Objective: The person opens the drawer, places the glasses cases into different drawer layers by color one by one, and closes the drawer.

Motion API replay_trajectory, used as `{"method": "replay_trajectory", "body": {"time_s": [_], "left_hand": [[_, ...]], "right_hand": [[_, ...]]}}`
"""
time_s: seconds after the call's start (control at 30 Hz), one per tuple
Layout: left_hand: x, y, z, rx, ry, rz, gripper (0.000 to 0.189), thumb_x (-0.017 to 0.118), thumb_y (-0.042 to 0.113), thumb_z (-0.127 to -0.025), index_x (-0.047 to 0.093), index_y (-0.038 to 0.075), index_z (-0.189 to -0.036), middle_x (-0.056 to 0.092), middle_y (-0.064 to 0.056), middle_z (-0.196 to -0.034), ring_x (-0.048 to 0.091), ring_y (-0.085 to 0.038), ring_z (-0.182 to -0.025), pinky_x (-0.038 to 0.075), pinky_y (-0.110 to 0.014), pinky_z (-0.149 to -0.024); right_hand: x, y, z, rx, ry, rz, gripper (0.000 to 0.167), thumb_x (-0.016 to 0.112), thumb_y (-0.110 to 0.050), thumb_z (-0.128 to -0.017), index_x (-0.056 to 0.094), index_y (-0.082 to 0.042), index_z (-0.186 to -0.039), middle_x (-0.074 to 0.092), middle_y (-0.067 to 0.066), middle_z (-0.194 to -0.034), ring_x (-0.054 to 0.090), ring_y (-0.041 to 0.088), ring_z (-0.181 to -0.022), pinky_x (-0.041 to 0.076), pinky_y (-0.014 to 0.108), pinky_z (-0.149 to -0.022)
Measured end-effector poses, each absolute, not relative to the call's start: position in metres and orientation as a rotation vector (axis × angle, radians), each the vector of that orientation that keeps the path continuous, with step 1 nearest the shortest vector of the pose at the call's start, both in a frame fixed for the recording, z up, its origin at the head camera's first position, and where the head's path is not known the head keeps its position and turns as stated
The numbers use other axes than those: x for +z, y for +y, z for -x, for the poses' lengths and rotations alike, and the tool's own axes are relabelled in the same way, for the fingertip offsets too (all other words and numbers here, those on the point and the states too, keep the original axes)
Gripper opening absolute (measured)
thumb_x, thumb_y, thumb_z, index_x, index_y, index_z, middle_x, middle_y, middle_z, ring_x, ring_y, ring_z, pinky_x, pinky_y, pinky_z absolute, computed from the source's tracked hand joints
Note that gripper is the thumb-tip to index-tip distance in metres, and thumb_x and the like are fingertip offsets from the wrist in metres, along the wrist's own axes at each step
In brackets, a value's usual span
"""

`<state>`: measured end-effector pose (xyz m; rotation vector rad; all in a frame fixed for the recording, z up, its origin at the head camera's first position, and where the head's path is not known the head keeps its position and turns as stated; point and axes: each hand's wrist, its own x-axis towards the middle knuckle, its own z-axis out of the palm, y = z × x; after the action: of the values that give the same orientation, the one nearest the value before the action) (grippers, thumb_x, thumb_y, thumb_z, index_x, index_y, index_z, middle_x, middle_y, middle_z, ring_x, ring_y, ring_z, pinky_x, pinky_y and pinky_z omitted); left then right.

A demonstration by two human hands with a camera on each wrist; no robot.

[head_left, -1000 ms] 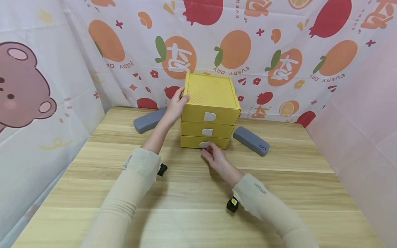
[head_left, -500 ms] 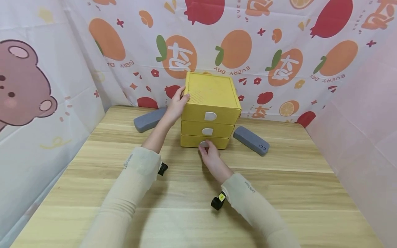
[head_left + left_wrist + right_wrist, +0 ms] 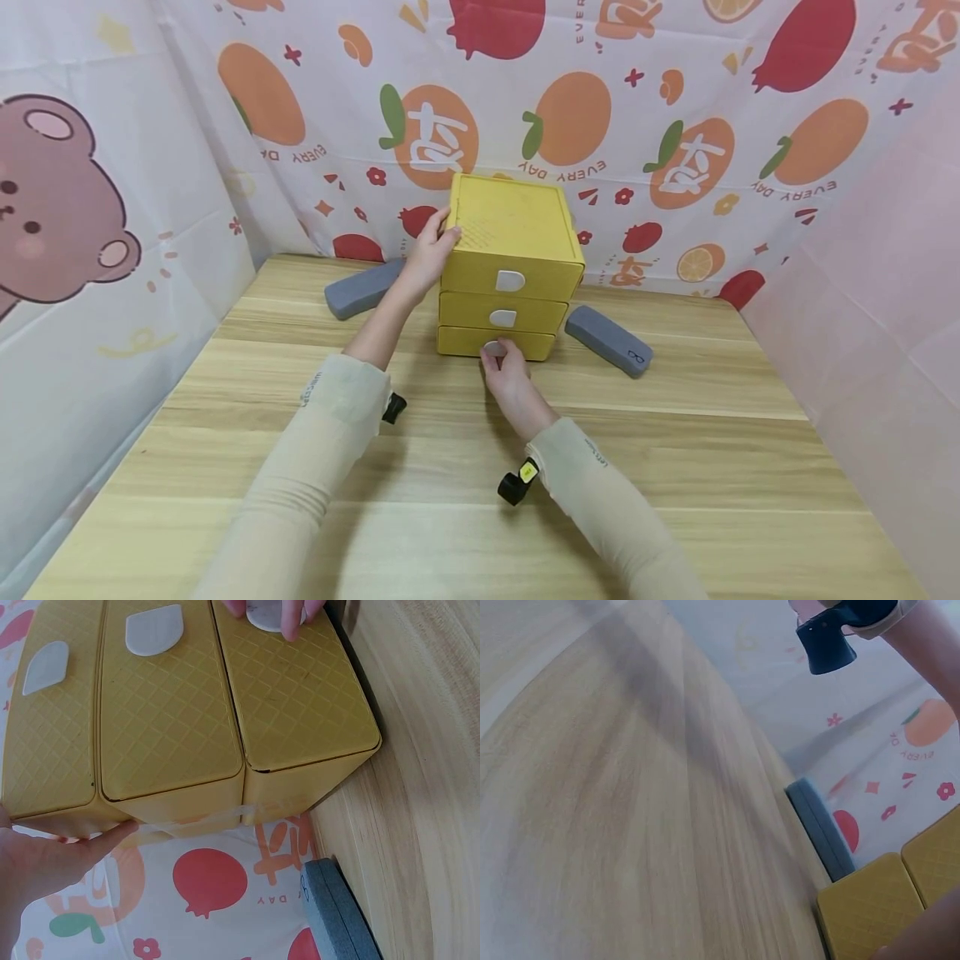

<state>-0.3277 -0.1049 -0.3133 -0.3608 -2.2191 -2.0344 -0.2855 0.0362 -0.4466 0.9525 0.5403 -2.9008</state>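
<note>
A yellow three-drawer storage box (image 3: 517,212) stands at the back of the wooden table, each drawer with a white handle. My left hand (image 3: 431,258) lies against its upper left side, thumb at the top edge, and in the left wrist view the left fingers (image 3: 112,836) extend along the side wall. Low in front, my right hand (image 3: 512,379) pinches the white handle (image 3: 493,348) of the bottom drawer (image 3: 459,342) between thumb and fingers. In the left wrist view, right fingertips (image 3: 291,619) sit on either side of that handle. The drawer fronts look nearly flush.
A grey glasses case (image 3: 360,292) lies left of the box, partly behind my left forearm. Another grey case (image 3: 609,342), marked with a small glasses drawing, lies to its right. A fruit-printed cloth (image 3: 315,83) hangs right behind the box.
My right hand has shifted slightly left at the bottom drawer and closed its thumb and fingers on the handle; its wrist and forearm have swung left. My left hand and the box have stayed put.
</note>
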Motion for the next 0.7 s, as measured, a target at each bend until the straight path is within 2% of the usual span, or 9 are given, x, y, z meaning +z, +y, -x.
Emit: {"method": "replay_trajectory", "body": {"time_s": [0.13,0.2,0.23,0.37,0.43,0.57,0.7], "left_hand": [[-0.313,-0.105,0.327,-2.036,-2.225,0.359,0.055,0.040,0.018,-0.098,0.016,0.003,-0.146,0.029,-0.015,-0.143,0.035,-0.019,-0.124,0.030,-0.031,-0.100],[-0.313,-0.105,0.327,-2.036,-2.231,0.357,0.055,0.039,0.019,-0.098,0.016,0.004,-0.146,0.029,-0.016,-0.143,0.035,-0.020,-0.124,0.030,-0.031,-0.100],[-0.313,-0.106,0.327,-2.033,-2.235,0.354,0.056,0.040,0.019,-0.098,0.016,0.004,-0.146,0.029,-0.016,-0.143,0.035,-0.020,-0.124,0.030,-0.031,-0.100],[-0.314,-0.107,0.328,-2.034,-2.240,0.351,0.056,0.040,0.021,-0.098,0.016,0.005,-0.146,0.029,-0.016,-0.142,0.035,-0.021,-0.124,0.030,-0.032,-0.100],[-0.315,-0.107,0.328,-2.037,-2.241,0.351,0.056,0.040,0.021,-0.098,0.016,0.006,-0.146,0.029,-0.015,-0.143,0.034,-0.020,-0.124,0.030,-0.032,-0.100],[-0.315,-0.106,0.330,-2.041,-2.239,0.356,0.056,0.040,0.021,-0.098,0.016,0.005,-0.146,0.029,-0.015,-0.143,0.034,-0.021,-0.124,0.030,-0.032,-0.100],[-0.315,-0.106,0.330,-2.044,-2.234,0.359,0.056,0.040,0.020,-0.098,0.016,0.005,-0.146,0.029,-0.016,-0.143,0.034,-0.021,-0.124,0.030,-0.032,-0.100]], "right_hand": [[-0.506,0.042,0.323,-2.924,0.534,-0.924,0.053,0.065,0.001,-0.081,0.042,0.003,-0.129,0.045,0.022,-0.122,0.050,0.031,-0.109,0.046,0.041,-0.085],[-0.509,0.043,0.323,-2.921,0.561,-0.926,0.059,0.068,0.001,-0.079,0.042,0.003,-0.131,0.044,0.023,-0.122,0.050,0.031,-0.108,0.048,0.039,-0.082],[-0.507,0.042,0.322,-2.915,0.584,-0.946,0.059,0.068,0.000,-0.079,0.041,0.003,-0.131,0.043,0.023,-0.124,0.050,0.031,-0.109,0.048,0.038,-0.081],[-0.438,0.034,0.274,-2.887,0.685,-0.991,0.055,0.054,-0.002,-0.090,0.030,0.004,-0.139,0.030,0.023,-0.138,0.038,0.031,-0.123,0.041,0.034,-0.092],[-0.414,0.031,0.255,-2.874,0.711,-0.990,0.051,0.048,-0.002,-0.093,0.027,0.006,-0.140,0.026,0.023,-0.141,0.033,0.030,-0.126,0.037,0.032,-0.095],[-0.405,0.034,0.243,-2.880,0.704,-0.954,0.046,0.047,-0.001,-0.093,0.032,0.008,-0.136,0.029,0.024,-0.138,0.036,0.031,-0.124,0.037,0.033,-0.096],[-0.416,0.036,0.244,-2.868,0.712,-0.931,0.043,0.048,-0.003,-0.093,0.036,0.008,-0.134,0.033,0.023,-0.135,0.039,0.031,-0.122,0.039,0.033,-0.094]]}}
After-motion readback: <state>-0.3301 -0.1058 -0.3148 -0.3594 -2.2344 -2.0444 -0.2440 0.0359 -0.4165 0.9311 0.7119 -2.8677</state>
